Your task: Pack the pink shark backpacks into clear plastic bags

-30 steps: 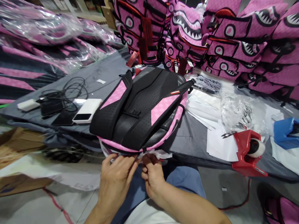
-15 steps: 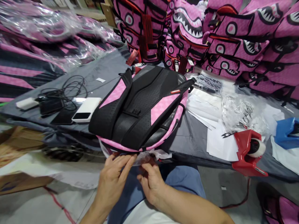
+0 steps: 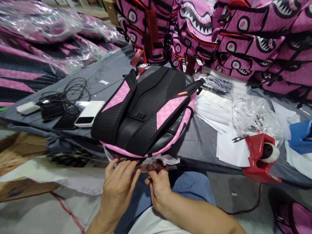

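Note:
A pink and black backpack [image 3: 146,113] lies with its straps upward on the grey-covered table, its near end at the front edge. Thin clear plastic [image 3: 165,160] sticks out from under that near end. My left hand [image 3: 120,178] is at the backpack's lower edge, fingers bent against the plastic and their tips partly hidden beneath the bag. Just right of it, my right hand [image 3: 158,185] pinches the plastic between thumb and curled fingers.
A white power bank [image 3: 89,113] and tangled black cables [image 3: 75,92] lie left. On the right are white papers [image 3: 230,146], a red tape dispenser [image 3: 262,159] and a blue one [image 3: 301,136]. Pink backpacks [image 3: 195,32] are stacked behind; plastic-wrapped ones [image 3: 48,39] lie far left.
My hands have shifted slightly at the plastic; the right fingers have closed in more tightly on it. The backpack stays in place, while the view has moved a little.

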The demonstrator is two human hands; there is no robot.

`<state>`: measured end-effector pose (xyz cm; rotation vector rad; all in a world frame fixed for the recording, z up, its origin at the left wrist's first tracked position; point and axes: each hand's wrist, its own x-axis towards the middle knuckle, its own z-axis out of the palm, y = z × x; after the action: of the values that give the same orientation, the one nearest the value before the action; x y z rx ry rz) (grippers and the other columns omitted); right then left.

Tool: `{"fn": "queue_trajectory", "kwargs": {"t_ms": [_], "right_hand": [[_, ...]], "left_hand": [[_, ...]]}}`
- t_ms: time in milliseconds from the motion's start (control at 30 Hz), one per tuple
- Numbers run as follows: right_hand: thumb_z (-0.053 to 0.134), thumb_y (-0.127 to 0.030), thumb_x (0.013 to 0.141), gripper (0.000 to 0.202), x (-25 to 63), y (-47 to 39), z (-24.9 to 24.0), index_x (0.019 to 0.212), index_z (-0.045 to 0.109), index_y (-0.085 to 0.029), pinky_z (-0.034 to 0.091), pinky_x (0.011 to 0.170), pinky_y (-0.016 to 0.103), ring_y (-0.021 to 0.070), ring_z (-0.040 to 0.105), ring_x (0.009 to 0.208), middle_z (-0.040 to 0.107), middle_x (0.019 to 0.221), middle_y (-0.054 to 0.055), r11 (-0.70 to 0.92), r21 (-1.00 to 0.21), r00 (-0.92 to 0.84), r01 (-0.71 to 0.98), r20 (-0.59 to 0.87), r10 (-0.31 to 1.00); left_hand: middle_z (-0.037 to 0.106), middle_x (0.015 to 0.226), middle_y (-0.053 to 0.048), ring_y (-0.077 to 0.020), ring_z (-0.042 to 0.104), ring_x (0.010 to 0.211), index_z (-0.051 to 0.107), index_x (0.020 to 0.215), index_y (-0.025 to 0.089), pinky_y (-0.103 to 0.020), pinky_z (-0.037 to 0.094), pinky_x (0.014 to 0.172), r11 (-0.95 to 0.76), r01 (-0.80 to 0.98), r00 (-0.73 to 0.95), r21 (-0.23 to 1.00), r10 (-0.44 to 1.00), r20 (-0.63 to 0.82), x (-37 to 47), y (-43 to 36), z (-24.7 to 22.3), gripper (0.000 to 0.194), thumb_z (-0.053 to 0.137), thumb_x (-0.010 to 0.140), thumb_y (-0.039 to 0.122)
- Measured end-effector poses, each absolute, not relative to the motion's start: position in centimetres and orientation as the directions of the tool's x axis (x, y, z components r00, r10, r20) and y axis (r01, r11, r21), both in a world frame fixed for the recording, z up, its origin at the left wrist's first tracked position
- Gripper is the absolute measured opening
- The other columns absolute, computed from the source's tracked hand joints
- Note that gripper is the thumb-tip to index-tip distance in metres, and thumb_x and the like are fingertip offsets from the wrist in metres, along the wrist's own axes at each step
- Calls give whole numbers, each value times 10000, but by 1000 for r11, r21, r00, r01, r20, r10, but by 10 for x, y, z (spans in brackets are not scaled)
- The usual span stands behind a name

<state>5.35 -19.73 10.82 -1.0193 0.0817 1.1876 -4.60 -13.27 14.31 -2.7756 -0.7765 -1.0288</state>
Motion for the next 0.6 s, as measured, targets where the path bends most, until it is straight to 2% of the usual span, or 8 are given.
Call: {"fn": "queue_trajectory", "kwargs": {"t_ms": [233, 400, 467, 600], "right_hand": [[850, -356, 567, 361, 53, -196, 109, 857, 718, -187, 341, 469, 176, 88, 475, 608, 676, 813, 2, 20, -593, 436, -805, -569, 697], [851, -431, 541, 396, 54, -183, 107, 766, 618, -203, 337, 442, 189, 103, 489, 576, 622, 696, -21, 40, -607, 493, -794, -603, 627], [859, -438, 531, 421, 56, -182, 108, 750, 580, -212, 309, 423, 180, 88, 447, 542, 581, 651, -46, 52, -619, 515, -784, -601, 612], [864, -462, 542, 454, 59, -187, 112, 737, 539, -212, 240, 378, 160, 50, 333, 480, 487, 605, -90, 22, -640, 498, -768, -576, 649]], "left_hand": [[683, 909, -121, -252, 633, 842, 587, 1079, 85, -445, 452, 933, -857, 500, 620, 120, 452, 642, -40, -138, 147, 125, 523, 975, 110], [675, 857, -75, -246, 633, 781, 599, 1050, 125, -445, 432, 895, -859, 505, 675, 83, 453, 583, -38, -134, 153, 125, 495, 982, 121], [668, 815, -53, -240, 625, 740, 606, 1024, 141, -441, 425, 868, -854, 515, 688, 68, 460, 561, -38, -133, 155, 117, 499, 981, 123], [677, 789, -35, -229, 622, 706, 609, 1037, 156, -422, 421, 836, -839, 530, 653, 123, 496, 572, -36, -134, 155, 109, 514, 984, 158]]}}
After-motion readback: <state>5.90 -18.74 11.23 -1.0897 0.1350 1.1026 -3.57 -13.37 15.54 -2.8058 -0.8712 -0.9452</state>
